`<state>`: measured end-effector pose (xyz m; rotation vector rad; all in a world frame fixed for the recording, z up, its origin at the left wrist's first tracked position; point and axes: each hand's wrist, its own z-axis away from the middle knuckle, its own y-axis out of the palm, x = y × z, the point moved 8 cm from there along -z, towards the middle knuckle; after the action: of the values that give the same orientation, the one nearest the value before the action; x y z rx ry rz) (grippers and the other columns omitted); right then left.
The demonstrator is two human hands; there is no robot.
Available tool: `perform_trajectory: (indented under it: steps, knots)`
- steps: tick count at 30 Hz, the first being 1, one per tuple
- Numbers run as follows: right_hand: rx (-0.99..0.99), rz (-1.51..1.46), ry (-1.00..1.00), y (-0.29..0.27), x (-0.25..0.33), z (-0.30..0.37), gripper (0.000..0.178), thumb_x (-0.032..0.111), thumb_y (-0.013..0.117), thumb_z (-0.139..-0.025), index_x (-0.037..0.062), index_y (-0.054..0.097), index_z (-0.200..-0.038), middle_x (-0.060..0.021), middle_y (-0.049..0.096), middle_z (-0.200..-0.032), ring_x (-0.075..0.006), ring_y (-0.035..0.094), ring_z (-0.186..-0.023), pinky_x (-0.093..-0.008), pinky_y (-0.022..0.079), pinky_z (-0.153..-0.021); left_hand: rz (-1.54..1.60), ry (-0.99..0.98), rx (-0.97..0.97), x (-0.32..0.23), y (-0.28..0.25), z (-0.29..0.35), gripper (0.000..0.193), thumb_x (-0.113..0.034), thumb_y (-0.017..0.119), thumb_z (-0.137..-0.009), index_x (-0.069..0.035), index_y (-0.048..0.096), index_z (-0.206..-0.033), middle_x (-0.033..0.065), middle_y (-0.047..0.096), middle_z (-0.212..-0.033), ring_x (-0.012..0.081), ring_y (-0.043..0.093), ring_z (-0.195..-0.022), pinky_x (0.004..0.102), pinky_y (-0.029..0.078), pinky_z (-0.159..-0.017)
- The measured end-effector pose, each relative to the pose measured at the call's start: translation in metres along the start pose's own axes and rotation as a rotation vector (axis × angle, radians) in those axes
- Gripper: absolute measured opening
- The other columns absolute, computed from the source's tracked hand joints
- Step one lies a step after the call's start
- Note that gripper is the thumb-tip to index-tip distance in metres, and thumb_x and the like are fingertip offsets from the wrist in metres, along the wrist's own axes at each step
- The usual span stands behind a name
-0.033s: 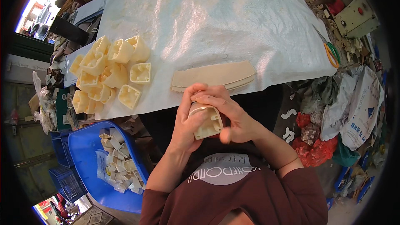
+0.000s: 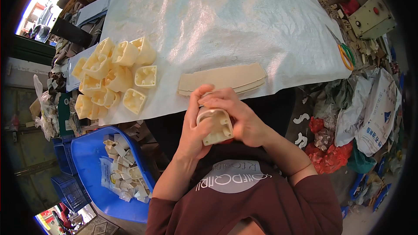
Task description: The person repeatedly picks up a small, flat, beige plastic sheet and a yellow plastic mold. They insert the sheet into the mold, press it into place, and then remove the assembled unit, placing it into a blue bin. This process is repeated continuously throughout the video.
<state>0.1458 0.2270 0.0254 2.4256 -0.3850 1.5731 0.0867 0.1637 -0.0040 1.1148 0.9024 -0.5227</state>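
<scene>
Close to my chest, at the table's front edge, a hollow cream plastic shell [image 2: 223,134] with rounded corners and small screw posts is tilted so its open side shows. My left hand [image 2: 191,128] is wrapped around its left side, with the thumb reaching into the opening. Across its top and right side curls my right hand [image 2: 246,122], fingers closed over the far end, where they hide what they press on. Just beyond my fingertips lie stacked, curved beige strips [image 2: 220,78]. Several similar cream shells [image 2: 119,78] are piled on the table to the left.
White sheeting [image 2: 209,26] covers the table. Orange-and-green-handled scissors [image 2: 346,56] lie at its right edge. A blue tub [image 2: 91,182] of beige scraps stands at lower left. Plastic sacks [image 2: 376,117] and red bags [image 2: 331,156] crowd the right side; a control box [image 2: 370,19] is at far right.
My right thumb, which stuck out below the shell's right side, has drawn in behind the shell. The shell and my left hand have stayed almost in place.
</scene>
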Motion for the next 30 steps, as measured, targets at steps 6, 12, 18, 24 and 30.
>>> perform_trajectory:
  steps: [6,12,18,24,30]
  knots:
    - [-0.026,-0.643,0.417,0.004,-0.017,-0.012,0.02,0.022,0.05,-0.093,0.0035,0.057,-0.09,-0.0086,0.058,-0.096,-0.0139,0.056,-0.084,-0.0274,0.046,-0.072,0.228,0.007,-0.012,-0.004,0.013,0.0,0.089,-0.071,0.044,-0.078,-0.011,0.017,-0.138,0.0107,0.044,-0.12,0.0215,0.053,-0.102,0.0335,0.053,-0.073]
    - [-0.122,-0.053,0.137,-0.001,-0.01,-0.005,0.023,0.023,0.044,-0.094,0.0042,0.056,-0.102,-0.0069,0.057,-0.107,-0.0172,0.048,-0.102,-0.0326,0.036,-0.09,0.049,0.056,-0.198,-0.006,0.008,-0.002,0.068,-0.049,0.049,-0.087,-0.007,0.028,-0.135,0.0124,0.046,-0.119,0.0227,0.052,-0.105,0.0351,0.048,-0.084]
    - [-0.143,0.125,0.034,0.014,-0.002,0.006,0.046,0.031,0.033,-0.097,-0.001,0.035,-0.131,-0.0162,0.036,-0.133,-0.0297,0.03,-0.125,-0.0397,0.021,-0.104,0.165,0.098,-0.178,-0.015,-0.006,-0.003,0.054,-0.032,0.049,-0.086,-0.008,0.033,-0.131,0.0145,0.051,-0.112,0.0236,0.053,-0.103,0.035,0.046,-0.086]
    - [-0.041,0.056,0.06,0.018,-0.006,0.007,0.062,0.037,0.036,-0.095,-0.0041,0.021,-0.139,-0.0192,0.023,-0.14,-0.034,0.021,-0.13,-0.0419,0.017,-0.106,0.432,0.078,-0.127,-0.006,-0.007,-0.001,0.046,-0.033,0.045,-0.089,-0.009,0.036,-0.128,0.013,0.052,-0.111,0.0248,0.056,-0.098,0.0375,0.049,-0.082]
    - [-0.003,0.535,-0.019,0.009,0.027,0.002,0.071,0.018,0.063,-0.076,0.0064,0.029,-0.138,-0.0148,0.027,-0.139,-0.0287,0.028,-0.128,-0.045,0.022,-0.102,0.527,0.056,0.04,-0.012,-0.002,0.0,0.052,-0.048,0.035,-0.093,-0.011,0.032,-0.13,0.013,0.052,-0.112,0.0261,0.056,-0.098,0.0399,0.052,-0.074]
